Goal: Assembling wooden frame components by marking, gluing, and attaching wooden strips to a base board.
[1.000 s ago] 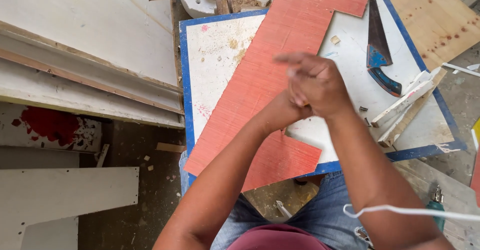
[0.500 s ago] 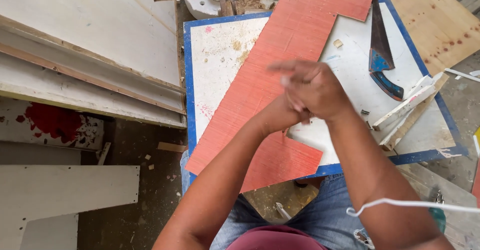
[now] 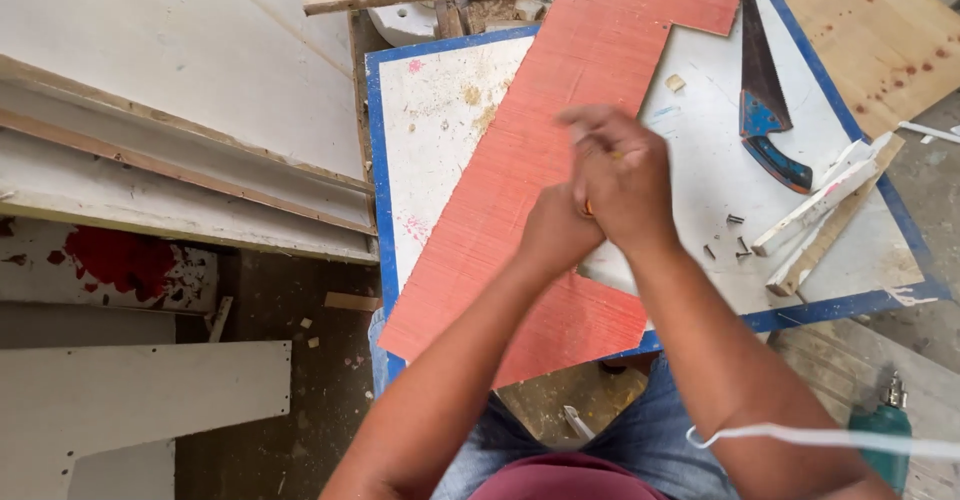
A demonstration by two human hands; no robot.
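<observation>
My two hands meet above a long red board (image 3: 560,160) that lies slantwise on a white table with a blue edge (image 3: 440,120). My left hand (image 3: 553,232) is curled into a fist, and a small orange thing (image 3: 589,206) shows at its top. My right hand (image 3: 625,175) lies over the left one with its fingers bent and blurred. What the right hand grips is hidden.
A hand saw with a blue handle (image 3: 766,120) lies on the table to the right, near wooden strips (image 3: 825,210) and a few screws (image 3: 735,240). White panels (image 3: 170,90) are stacked on the left. A plywood sheet (image 3: 870,40) is at the top right, and a green drill (image 3: 880,430) at the bottom right.
Both hands stay pressed together over the red board. The right fingers have shifted a little and now look blurred.
</observation>
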